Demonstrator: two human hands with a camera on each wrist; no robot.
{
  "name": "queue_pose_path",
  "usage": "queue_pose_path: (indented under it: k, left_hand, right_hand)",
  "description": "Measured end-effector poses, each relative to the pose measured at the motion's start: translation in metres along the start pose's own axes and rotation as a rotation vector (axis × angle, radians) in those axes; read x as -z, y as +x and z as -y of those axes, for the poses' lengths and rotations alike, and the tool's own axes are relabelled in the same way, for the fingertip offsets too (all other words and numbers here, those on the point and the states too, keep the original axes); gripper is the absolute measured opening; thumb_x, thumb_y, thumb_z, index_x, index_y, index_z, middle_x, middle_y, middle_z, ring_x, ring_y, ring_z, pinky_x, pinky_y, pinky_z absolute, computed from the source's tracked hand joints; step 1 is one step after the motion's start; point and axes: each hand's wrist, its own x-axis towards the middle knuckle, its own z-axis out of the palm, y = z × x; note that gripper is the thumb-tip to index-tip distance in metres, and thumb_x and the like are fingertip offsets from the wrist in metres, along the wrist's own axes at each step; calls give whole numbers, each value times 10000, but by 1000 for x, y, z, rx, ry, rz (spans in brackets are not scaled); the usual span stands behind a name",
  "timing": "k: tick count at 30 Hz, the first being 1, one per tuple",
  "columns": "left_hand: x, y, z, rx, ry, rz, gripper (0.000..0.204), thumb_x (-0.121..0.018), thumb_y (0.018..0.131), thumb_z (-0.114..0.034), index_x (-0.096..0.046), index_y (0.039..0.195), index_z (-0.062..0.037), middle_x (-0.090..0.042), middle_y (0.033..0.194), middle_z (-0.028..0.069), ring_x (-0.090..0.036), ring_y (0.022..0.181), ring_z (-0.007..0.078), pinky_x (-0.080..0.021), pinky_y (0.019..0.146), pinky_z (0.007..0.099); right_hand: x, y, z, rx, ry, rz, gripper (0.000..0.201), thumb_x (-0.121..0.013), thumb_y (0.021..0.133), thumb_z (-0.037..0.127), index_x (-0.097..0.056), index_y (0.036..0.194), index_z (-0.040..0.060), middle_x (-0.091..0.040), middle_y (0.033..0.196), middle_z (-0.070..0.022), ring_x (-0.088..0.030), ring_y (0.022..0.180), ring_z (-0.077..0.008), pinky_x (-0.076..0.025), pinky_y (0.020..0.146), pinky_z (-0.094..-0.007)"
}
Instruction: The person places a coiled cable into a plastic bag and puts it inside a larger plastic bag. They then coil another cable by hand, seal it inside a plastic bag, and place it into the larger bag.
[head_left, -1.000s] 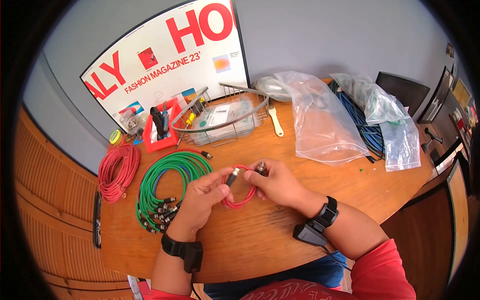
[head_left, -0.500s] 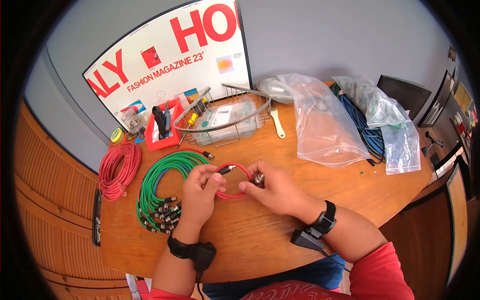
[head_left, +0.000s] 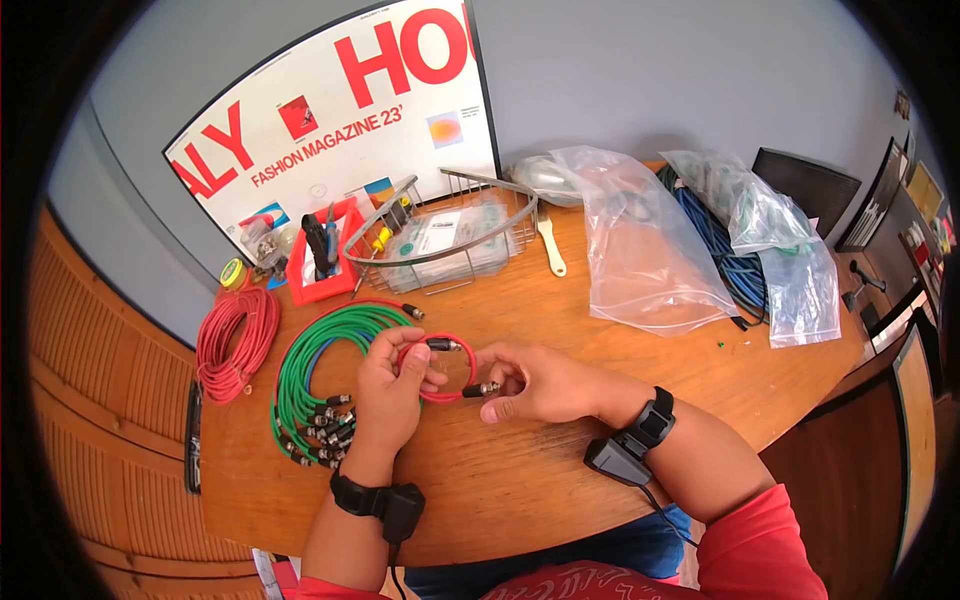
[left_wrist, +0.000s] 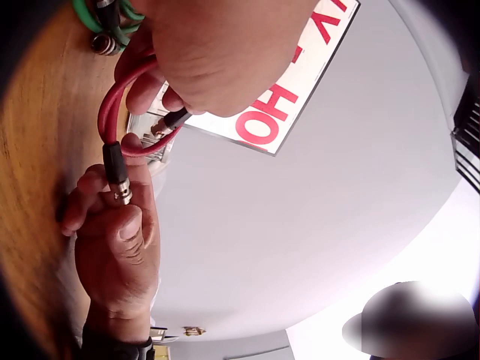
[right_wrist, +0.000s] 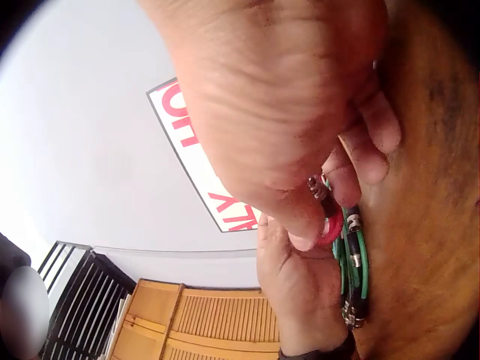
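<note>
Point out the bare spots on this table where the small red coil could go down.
Bare wood lies along the near table edge, below both hands, and between the right hand and the clear plastic bag. The left side is crowded: green cable coil, red wire bundle, red tray, wire basket.

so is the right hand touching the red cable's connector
Touching. In the left wrist view the right hand pinches the metal connector of the red cable between thumb and fingers; the head view agrees.
</note>
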Motion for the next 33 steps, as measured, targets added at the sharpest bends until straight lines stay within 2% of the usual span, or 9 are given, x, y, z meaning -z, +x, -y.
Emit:
queue_pose_path:
  k: [5, 8, 10, 13, 20, 22, 25, 28, 33]
  left_hand:
    - [-3, -2, 0, -32, -8, 34, 282, -595, 976, -193, -526, 1183, -13, -643, 966, 83, -668, 725, 143, -547, 640, 251]
    - [-3, -3, 0, -16, 9, 96, 299, -605, 973, -201, -526, 1185, -6, -655, 966, 87, -673, 745, 153, -552, 663, 260]
    - [-5, -3, -1, -17, 66, 124, 294, -592, 982, -204, -525, 1185, -3, -671, 954, 89, -676, 766, 160, -556, 686, 268]
    - [-1, -2, 2, 43, 90, 239, 259, -563, 998, -205, -527, 1163, -8, -682, 940, 94, -676, 784, 159, -559, 703, 270]
    - [-6, -10, -10, 62, -7, 280, 217, -540, 1007, -202, -526, 1128, -22, -681, 935, 93, -664, 706, 130, -555, 641, 254]
    - [-7, -9, -12, 60, 4, 244, 235, -552, 1002, -223, -525, 1128, -26, -677, 915, 79, -642, 651, 112, -543, 594, 240]
    - [-7, -7, -8, 33, -31, 133, 260, -562, 998, -249, -523, 1125, -25, -671, 905, 69, -630, 633, 110, -540, 585, 236]
    - [-6, -1, -4, 22, -156, 3, 266, -570, 993, -249, -521, 1124, -23, -665, 902, 67, -624, 637, 112, -539, 584, 237]
    - [-6, -2, -5, 81, -133, 34, 250, -580, 986, -224, -522, 1120, -22, -660, 940, 67, -619, 675, 113, -535, 604, 238]
  right_hand:
    - [-2, 3, -2, -81, 25, -43, 485, -762, 856, 314, -585, 1191, 10, -526, 717, 8, -503, 653, -106, -431, 596, -272]
    - [-5, 4, -3, -109, 1, -77, 348, -722, 894, 285, -619, 1091, 18, -542, 706, 5, -498, 645, -95, -427, 592, -267]
    - [-10, 6, -13, -35, 53, -110, 229, -669, 936, 246, -646, 964, 21, -564, 687, -1, -493, 637, -88, -426, 591, -271]
    - [-11, 5, -13, -6, 27, -124, 213, -641, 956, 222, -664, 890, 21, -596, 691, -12, -505, 643, -83, -429, 594, -270]
    - [-10, 5, -6, -139, 136, -31, 193, -628, 971, 195, -704, 966, 19, -608, 750, 15, -514, 713, -44, -429, 599, -228]
    - [-13, 6, -11, -55, 232, -91, 212, -650, 958, 216, -693, 1049, 30, -603, 768, 20, -518, 708, -43, -436, 610, -218]
    - [-8, 2, 10, -76, 268, -49, 277, -688, 930, 274, -669, 1056, 28, -631, 822, 13, -525, 717, -61, -442, 624, -245]
    - [-9, 1, 7, 31, 267, -39, 345, -716, 908, 276, -632, 1133, 30, -632, 848, 0, -533, 725, -75, -451, 632, -253]
    - [-13, 5, -8, -21, 53, -135, 351, -729, 893, 253, -620, 1131, 20, -625, 817, -30, -538, 710, -101, -462, 631, -273]
